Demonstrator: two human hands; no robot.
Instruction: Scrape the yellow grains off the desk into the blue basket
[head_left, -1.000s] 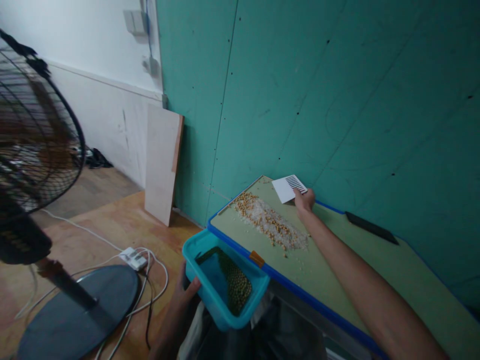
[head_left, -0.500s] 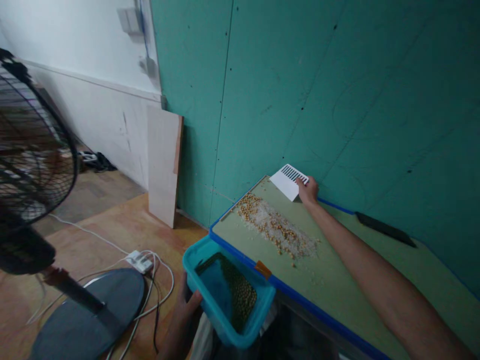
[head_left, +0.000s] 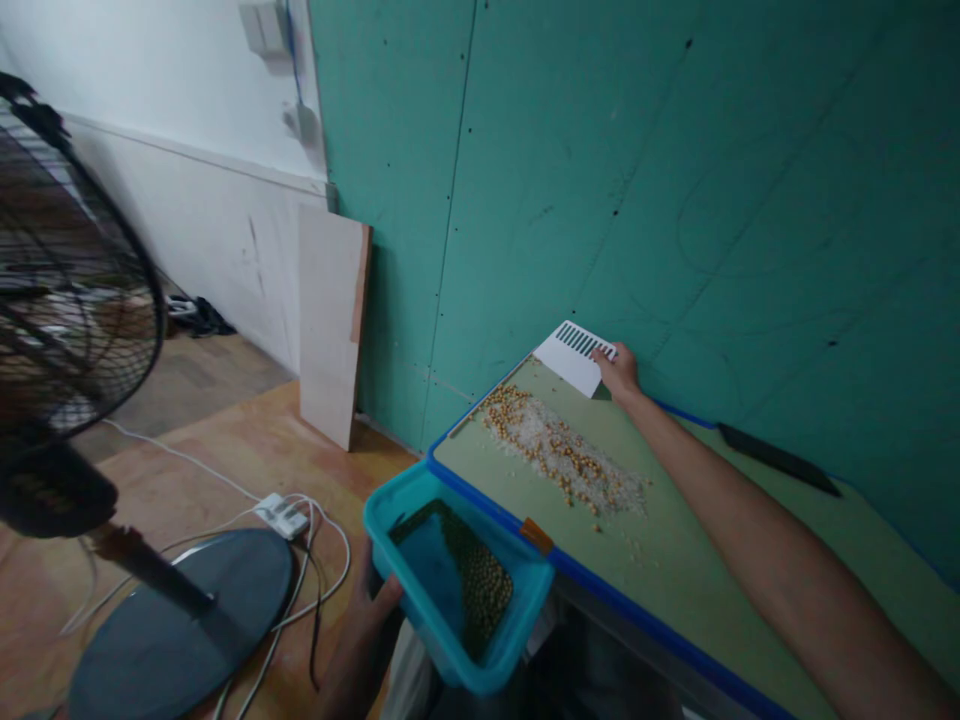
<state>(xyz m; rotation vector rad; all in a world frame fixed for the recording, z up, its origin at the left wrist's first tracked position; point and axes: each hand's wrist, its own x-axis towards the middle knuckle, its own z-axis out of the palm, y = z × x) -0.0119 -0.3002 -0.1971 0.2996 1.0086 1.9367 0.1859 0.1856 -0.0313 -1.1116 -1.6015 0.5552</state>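
My left hand [head_left: 379,600] grips the left rim of a blue plastic tub [head_left: 412,570], held tilted below the table's front edge. Inside the tub lie small dark green grains [head_left: 454,530] and a heap of round pale beans [head_left: 491,590]. At the far-left corner of the table, my right hand [head_left: 619,372] is closed on a white scraper with a row of slots [head_left: 568,360], which sits slanted against the tabletop. Between the tub and the scraper, yellow beans mixed with white rice-like grains [head_left: 562,445] are spread on the pale green table [head_left: 690,560].
A green wall [head_left: 555,150] stands right behind the table. A dark strip [head_left: 780,458] lies along its back edge, and an orange piece [head_left: 536,535] is on the front edge. To the left are a standing fan [head_left: 180,620], a power strip [head_left: 281,515] with cables, and a leaning board [head_left: 330,330].
My right hand has shifted the scraper slightly left toward the table's far corner. The camera view has moved a little; the tub stays in my left hand.
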